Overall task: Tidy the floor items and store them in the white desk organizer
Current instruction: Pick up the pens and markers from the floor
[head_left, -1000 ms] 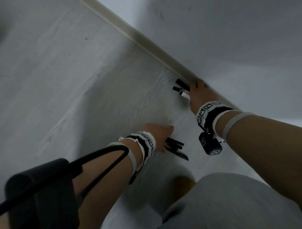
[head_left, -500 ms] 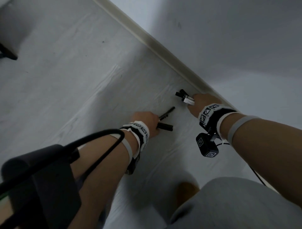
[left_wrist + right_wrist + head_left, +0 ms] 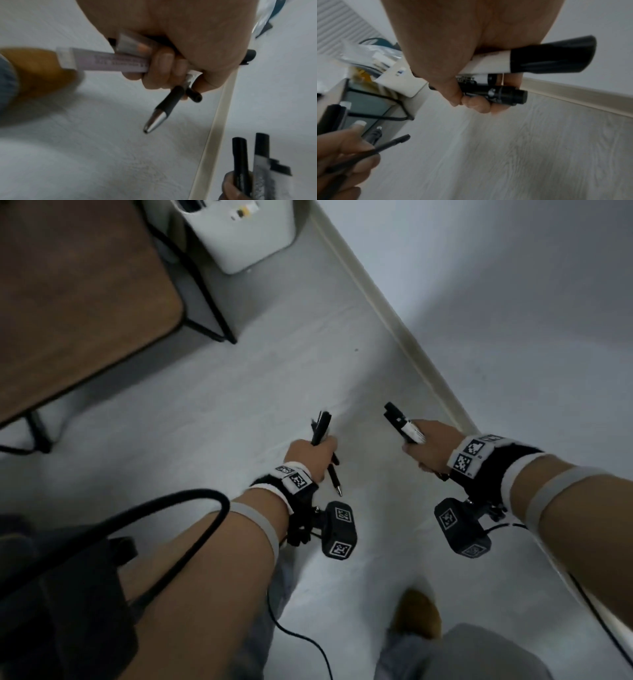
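My left hand (image 3: 310, 455) grips a bundle of black pens (image 3: 322, 428) above the floor. In the left wrist view one pen's silver tip (image 3: 154, 121) points down and a pale printed barrel (image 3: 109, 62) sticks out sideways from the fist (image 3: 164, 70). My right hand (image 3: 426, 448) grips markers (image 3: 402, 426). The right wrist view shows a white-barrelled marker with a black cap (image 3: 539, 58) above a black marker (image 3: 505, 94). A white desk organizer (image 3: 246, 237) stands on the floor at the top, far ahead of both hands.
A brown table (image 3: 75, 302) with black metal legs (image 3: 209, 306) fills the upper left. A beige baseboard (image 3: 394, 320) runs diagonally along the white wall on the right. Pale floor (image 3: 274, 371) lies between my hands and the organizer. A foot (image 3: 416, 611) shows below.
Both hands have lifted off the floor, each carrying its pens or markers. The view has swung, so the table and white organizer now show.
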A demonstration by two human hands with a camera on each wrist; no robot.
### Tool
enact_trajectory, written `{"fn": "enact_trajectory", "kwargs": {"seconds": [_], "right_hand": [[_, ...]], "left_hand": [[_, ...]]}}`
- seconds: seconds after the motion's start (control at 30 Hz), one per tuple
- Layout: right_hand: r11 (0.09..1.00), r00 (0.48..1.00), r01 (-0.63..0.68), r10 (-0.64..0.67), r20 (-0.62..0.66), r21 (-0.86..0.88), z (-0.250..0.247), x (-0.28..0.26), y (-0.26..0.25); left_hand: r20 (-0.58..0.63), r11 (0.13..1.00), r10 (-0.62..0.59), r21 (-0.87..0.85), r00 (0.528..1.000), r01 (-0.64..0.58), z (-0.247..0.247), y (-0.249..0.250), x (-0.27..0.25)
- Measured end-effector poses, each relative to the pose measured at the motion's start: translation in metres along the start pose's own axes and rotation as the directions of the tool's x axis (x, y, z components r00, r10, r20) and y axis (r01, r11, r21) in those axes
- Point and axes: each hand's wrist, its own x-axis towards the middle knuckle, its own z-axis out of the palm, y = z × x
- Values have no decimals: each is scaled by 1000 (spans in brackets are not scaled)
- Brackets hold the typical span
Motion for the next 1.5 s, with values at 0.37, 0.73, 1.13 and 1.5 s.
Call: {"fn": "enact_trajectory", "kwargs": {"seconds": [0.37, 0.73, 1.13, 1.5], "right_hand": [[966, 958, 242, -222, 183, -93, -35, -208, -205], [737, 716, 660, -560, 416, -145, 3, -491, -446], [371, 397, 898, -447, 802, -238, 220, -690, -575], [331, 387, 895, -243, 890, -298, 424, -747, -590]], "left_hand": [[-297, 914, -197, -401, 934, 65, -203, -15, -269], [-545, 717, -325, -675, 773, -175, -289, -125, -624], [-626, 579, -508, -757, 592, -304, -342, -293, -796], [-419, 255, -722, -901, 550, -351, -341, -462, -835]]}}
